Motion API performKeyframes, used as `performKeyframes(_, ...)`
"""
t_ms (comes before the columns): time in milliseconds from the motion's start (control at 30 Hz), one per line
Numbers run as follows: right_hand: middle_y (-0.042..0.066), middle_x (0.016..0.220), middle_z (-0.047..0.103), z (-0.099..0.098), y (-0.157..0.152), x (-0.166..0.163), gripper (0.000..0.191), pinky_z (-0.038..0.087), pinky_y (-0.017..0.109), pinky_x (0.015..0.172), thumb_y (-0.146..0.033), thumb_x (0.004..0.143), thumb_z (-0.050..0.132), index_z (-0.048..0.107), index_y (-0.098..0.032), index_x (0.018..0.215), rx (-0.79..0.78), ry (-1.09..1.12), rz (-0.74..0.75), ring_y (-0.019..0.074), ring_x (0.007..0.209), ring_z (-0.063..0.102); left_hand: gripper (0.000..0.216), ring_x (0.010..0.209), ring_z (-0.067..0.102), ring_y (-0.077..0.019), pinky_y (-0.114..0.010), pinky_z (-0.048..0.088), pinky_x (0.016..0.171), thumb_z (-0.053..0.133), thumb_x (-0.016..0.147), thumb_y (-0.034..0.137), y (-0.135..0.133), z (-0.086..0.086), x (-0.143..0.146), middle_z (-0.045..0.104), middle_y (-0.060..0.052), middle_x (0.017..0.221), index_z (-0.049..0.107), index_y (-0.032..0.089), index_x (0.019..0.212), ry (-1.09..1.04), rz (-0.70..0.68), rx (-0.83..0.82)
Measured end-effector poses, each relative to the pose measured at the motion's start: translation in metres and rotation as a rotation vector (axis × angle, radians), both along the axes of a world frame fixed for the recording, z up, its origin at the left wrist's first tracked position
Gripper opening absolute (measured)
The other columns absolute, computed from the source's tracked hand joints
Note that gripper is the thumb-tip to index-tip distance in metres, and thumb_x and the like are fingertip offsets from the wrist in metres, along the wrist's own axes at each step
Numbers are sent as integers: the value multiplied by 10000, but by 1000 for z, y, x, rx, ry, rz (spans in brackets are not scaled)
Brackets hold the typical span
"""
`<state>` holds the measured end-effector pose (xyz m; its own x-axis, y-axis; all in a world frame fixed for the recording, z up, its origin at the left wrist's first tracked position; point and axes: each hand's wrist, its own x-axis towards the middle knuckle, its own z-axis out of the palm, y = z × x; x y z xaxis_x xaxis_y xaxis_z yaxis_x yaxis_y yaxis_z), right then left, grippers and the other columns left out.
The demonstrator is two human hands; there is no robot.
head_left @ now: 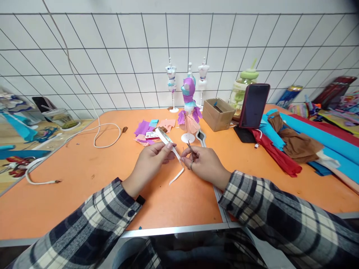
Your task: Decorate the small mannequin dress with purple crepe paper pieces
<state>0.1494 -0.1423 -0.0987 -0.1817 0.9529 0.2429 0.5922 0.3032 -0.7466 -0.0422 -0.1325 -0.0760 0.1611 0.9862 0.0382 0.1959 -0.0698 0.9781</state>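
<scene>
My left hand (pixel 148 162) is closed around a white strip of tape or ribbon (pixel 168 144), whose free end hangs down to the orange table (pixel 84 175). My right hand (pixel 206 164) is closed on small metal scissors (pixel 191 150), with a finger through a ring, and pinches the strip beside the left fingers. Both hands hover above the table's middle. Just behind them stands a small mannequin (pixel 189 108) dressed in purple and pink fabric on a white round base.
Fabric scraps (pixel 147 129) lie behind the left hand. A cardboard box (pixel 218 114), a propped phone (pixel 254 105) and a green bottle (pixel 242 87) stand at the back. Blue, red and brown cloth (pixel 297 144) is piled at right. A white cable (pixel 106 136) loops at left.
</scene>
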Motion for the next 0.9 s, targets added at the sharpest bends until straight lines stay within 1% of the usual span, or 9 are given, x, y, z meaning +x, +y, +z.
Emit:
performKeyframes(100, -41, 649, 640, -1, 1, 1, 129, 334, 236, 534, -320, 814, 682, 718, -236, 906, -19, -26, -4, 114, 578, 553, 479, 872, 729, -224, -341, 569, 788, 698, 800, 585, 0, 0, 0, 763, -81, 956, 706, 172, 1042, -85, -47, -53)
performKeyframes(200, -35, 638, 642, -2, 3, 1, 139, 326, 240, 525, -341, 821, 674, 703, -221, 886, -42, -41, -10, 116, 566, 548, 446, 891, 734, -219, -334, 562, 826, 810, 725, 447, 1, 1, 2, 771, -65, 914, 671, 173, 1049, -126, -103, -53)
performKeyframes(367, -25, 606, 633, -2, 3, -1, 202, 348, 239, 515, -373, 836, 665, 688, -194, 928, -164, 64, 100, 116, 534, 543, 490, 811, 741, -204, -333, 565, 798, 868, 620, 257, 3, -2, 4, 765, -35, 843, 626, 172, 1036, -146, -117, -35)
performKeyframes(467, -27, 606, 640, -2, 2, -2, 201, 374, 240, 526, -345, 844, 648, 683, -194, 972, -210, 97, 123, 117, 531, 556, 460, 757, 731, -193, -317, 555, 753, 854, 632, 256, 5, -4, 3, 757, -27, 799, 629, 168, 1023, -147, -113, -47)
performKeyframes(633, -12, 629, 641, 0, 6, 3, 196, 405, 258, 571, -333, 842, 649, 688, -193, 974, -214, 90, 10, 139, 593, 594, 447, 717, 704, -177, -289, 529, 705, 856, 639, 287, 3, 0, 2, 741, -18, 749, 642, 165, 1012, -141, -102, -19)
performKeyframes(700, -6, 681, 662, 3, 6, 4, 302, 435, 269, 622, -334, 840, 656, 670, -198, 1109, -173, 143, -20, 148, 643, 612, 470, 720, 701, -173, -289, 529, 709, 856, 640, 289, 3, 0, 2, 741, -20, 765, 640, 164, 1038, -142, -112, -26)
performKeyframes(800, 7, 836, 705, 11, 2, 5, 507, 452, 274, 661, -363, 823, 681, 563, -216, 1293, -76, 283, -86, 144, 685, 610, 531, 760, 707, -177, -290, 535, 730, 840, 664, 280, 3, -1, 1, 740, -23, 788, 623, 165, 1135, -132, -82, -7)
performKeyframes(867, 6, 803, 690, 16, -3, 6, 405, 448, 268, 644, -398, 840, 653, 587, -197, 1185, -60, 341, -45, 140, 666, 600, 579, 801, 711, -184, -290, 541, 745, 828, 677, 267, 4, -2, 0, 738, -25, 800, 602, 163, 1200, -134, -52, 23)
performKeyframes(900, -1, 739, 668, 17, -5, 7, 323, 442, 264, 625, -413, 845, 644, 610, -190, 1077, -97, 321, 37, 139, 640, 592, 597, 822, 714, -189, -291, 546, 753, 826, 677, 263, 5, -3, -1, 739, -28, 811, 595, 163, 1219, -140, -44, 36)
